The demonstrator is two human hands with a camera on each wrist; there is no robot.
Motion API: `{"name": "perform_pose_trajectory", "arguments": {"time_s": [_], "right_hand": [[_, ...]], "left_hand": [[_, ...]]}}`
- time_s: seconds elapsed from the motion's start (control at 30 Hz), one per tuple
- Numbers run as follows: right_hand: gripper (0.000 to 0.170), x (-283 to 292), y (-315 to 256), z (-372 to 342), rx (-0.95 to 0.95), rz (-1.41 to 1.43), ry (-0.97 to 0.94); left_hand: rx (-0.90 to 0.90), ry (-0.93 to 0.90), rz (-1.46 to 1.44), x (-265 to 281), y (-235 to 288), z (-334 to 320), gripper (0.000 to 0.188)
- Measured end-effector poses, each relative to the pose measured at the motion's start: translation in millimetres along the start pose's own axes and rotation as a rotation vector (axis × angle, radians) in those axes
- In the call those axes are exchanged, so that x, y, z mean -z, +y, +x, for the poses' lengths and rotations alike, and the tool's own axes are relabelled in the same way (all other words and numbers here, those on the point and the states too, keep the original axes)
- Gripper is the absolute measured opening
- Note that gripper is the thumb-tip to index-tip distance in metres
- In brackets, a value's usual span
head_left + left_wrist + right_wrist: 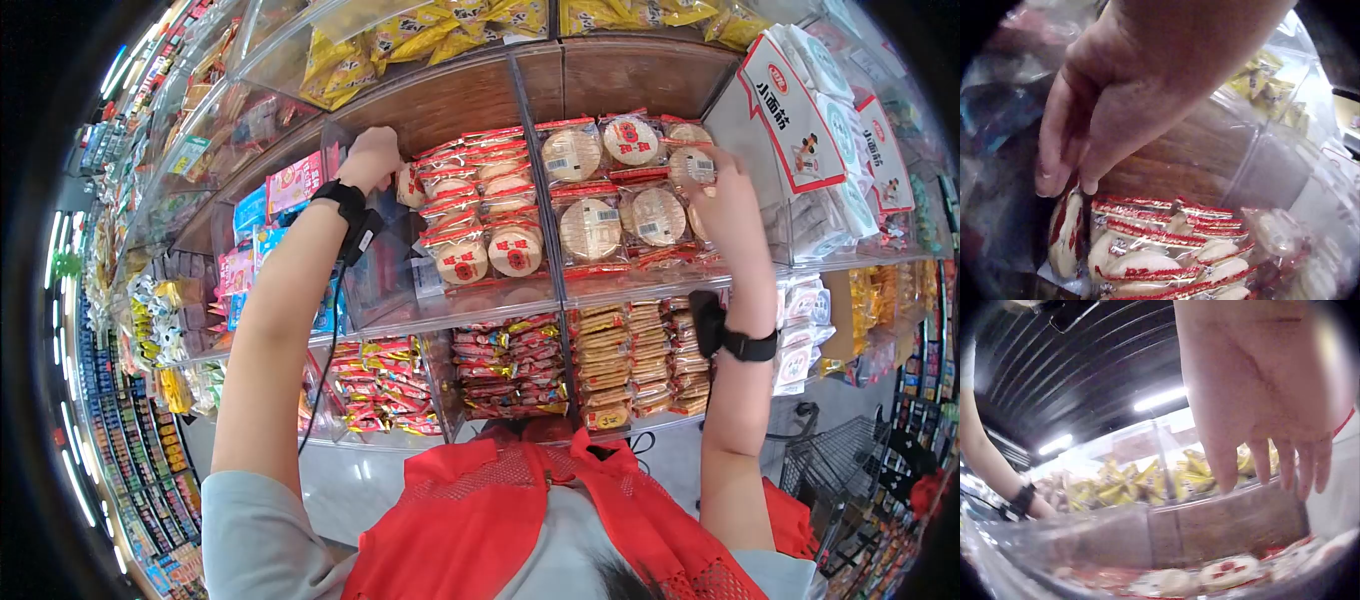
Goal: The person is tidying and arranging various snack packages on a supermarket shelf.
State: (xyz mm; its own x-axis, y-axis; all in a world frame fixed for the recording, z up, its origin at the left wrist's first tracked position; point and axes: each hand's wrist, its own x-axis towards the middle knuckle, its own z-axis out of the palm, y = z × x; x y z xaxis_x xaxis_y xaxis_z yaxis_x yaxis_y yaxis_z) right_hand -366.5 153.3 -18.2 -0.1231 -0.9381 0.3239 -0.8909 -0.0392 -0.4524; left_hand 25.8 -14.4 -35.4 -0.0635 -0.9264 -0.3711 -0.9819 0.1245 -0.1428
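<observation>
Pinches a round, pale cracker in red-edged clear plastic by its top with left hand, likely for upright balance beside packed, red-edged cracker rows; holds right hand, straight-fingered, over flatter clear-wrapped crackers.

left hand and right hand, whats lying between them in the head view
Between the left hand and the right hand, the head view shows red-trimmed cracker packs on both sides of an upright divider.

Shop, as I saw it | near: clear bins held wrapped crackers | right: printed sign and shopping cart stood | far left: goods filled long rows
</observation>
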Motion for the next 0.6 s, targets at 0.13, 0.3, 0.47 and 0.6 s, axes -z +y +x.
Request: {"name": "perform_pose_trajectory", "arguments": {"time_s": [0.13,0.3,0.47,0.6], "right_hand": [[0.073,8,50,0,-0.347,-0.189,-0.49],[0.068,-3,66,-15,-0.366,-0.315,-0.561],[0.036,15,33,-27,-0.107,-0.245,0.021],[0.027,42,-45,-33,-0.16,0.302,0.114]], "left_hand": [[-0.034,0.03,-0.072,34,20,-32,0.03],[-0.169,0.11,-0.031,40,42,-70,0.03],[-0.333,0.261,-0.128,48,65,-113,0.023],[-0.641,0.586,-0.391,58,90,-147,0.034]]}}
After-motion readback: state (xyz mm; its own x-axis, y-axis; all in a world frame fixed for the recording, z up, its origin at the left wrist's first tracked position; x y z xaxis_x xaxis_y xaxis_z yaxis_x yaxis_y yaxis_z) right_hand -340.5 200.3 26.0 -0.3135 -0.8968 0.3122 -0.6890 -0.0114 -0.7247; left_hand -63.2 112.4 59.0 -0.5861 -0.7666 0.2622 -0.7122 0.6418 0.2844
